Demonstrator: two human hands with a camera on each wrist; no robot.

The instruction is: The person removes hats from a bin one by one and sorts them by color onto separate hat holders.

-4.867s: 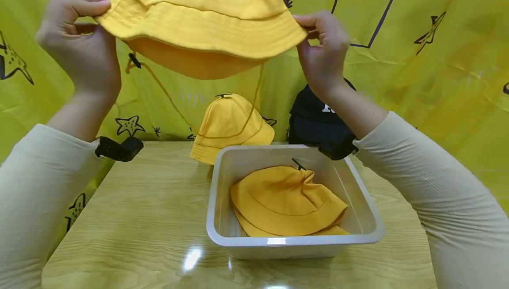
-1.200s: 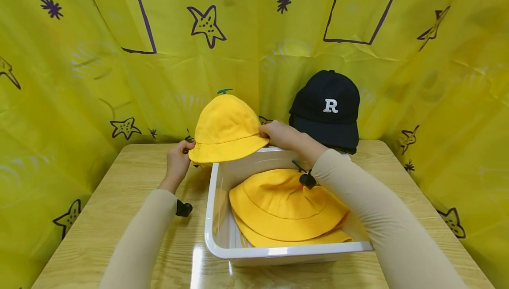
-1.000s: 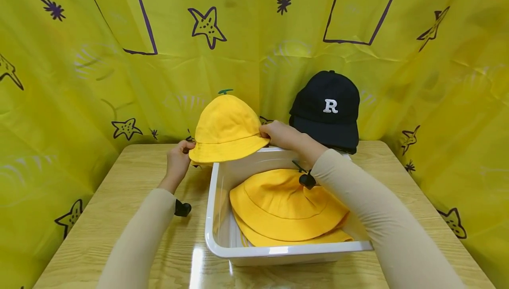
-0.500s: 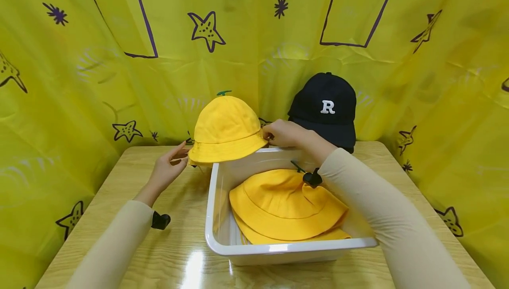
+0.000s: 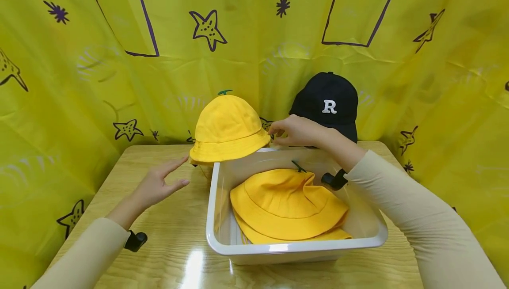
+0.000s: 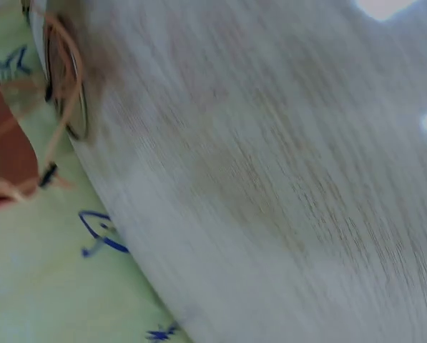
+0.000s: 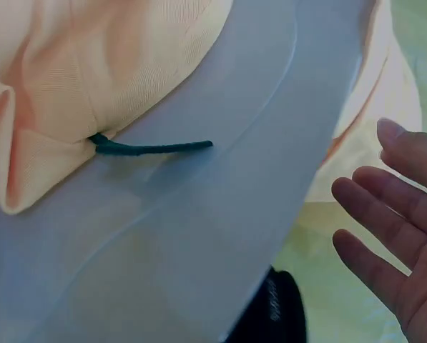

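Yellow bucket hat (image 5: 228, 123), one: stood upright left of frame centre, its brim (image 5: 228, 148) overlapping the bin's far-left corner; small green sprout (image 5: 225, 92) on top. Judged light, soft and pliable, neither slippery nor fragile; crown likely to dent under pressure, so best taken by the stitched brim at both sides.

Left hand (image 5: 157, 185): fingers extended, thumb apart, holding nothing; index fingertip just beside the brim, contact uncertain.

Right hand (image 5: 296, 131): fingers loosely bent, grasping nothing, near the brim's right edge.

White bin (image 5: 258, 249): lower centre; contained a second yellow hat (image 5: 284, 196), slumped.

Black cap (image 5: 324, 96): upper right of centre, white "R" on front.

Wooden table (image 5: 171, 245) beneath; yellow curtain (image 5: 159, 85) behind.

Difference: about a second earlier both hands had pinched the brim; both had since let go and drawn outward, the bucket hat unmoved.
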